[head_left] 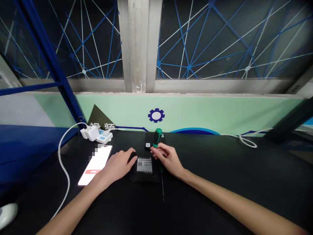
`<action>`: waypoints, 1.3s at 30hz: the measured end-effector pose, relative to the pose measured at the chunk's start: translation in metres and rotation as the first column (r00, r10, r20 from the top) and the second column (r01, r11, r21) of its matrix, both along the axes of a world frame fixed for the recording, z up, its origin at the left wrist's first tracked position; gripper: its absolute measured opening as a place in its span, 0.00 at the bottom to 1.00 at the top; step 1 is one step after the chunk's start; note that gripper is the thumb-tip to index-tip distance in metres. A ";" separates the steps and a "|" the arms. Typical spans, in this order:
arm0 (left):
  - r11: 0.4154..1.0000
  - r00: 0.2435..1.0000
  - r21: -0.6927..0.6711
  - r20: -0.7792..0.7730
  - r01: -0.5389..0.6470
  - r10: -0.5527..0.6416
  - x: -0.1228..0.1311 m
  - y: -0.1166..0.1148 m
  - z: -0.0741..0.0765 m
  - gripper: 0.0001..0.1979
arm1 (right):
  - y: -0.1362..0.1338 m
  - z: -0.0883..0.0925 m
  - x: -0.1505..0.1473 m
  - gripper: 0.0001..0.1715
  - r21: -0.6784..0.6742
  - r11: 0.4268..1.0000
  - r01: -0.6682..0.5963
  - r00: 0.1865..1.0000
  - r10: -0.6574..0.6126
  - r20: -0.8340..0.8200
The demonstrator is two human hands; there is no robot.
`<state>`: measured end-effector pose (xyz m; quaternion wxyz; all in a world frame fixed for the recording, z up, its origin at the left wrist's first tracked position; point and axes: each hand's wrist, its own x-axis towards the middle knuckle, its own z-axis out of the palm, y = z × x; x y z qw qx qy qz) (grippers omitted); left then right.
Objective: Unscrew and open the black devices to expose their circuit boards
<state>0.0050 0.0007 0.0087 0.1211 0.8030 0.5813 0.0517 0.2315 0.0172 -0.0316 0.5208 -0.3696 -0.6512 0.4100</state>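
A black flat device with a white printed label lies on the dark table in front of me. My left hand rests at its left edge, with thumb and forefinger apart. In my right hand, the fingers are closed around the lower part of a screwdriver with a green and black handle. It stands nearly upright over the device's upper right corner; its tip is hidden by my fingers. A second thin-shafted screwdriver lies just right of the device, its dark handle partly under my right hand.
Behind the device is another black box with small labels. A lit phone lies beside my left forearm. A white power strip with plugs and a cable stands back left. A white rounded object is at the lower left.
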 end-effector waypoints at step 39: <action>1.000 1.000 0.011 -0.007 0.005 -0.005 -0.002 0.001 -0.003 0.25 | 0.003 -0.004 0.002 0.20 -0.017 1.000 0.009 0.999 -0.010 -0.039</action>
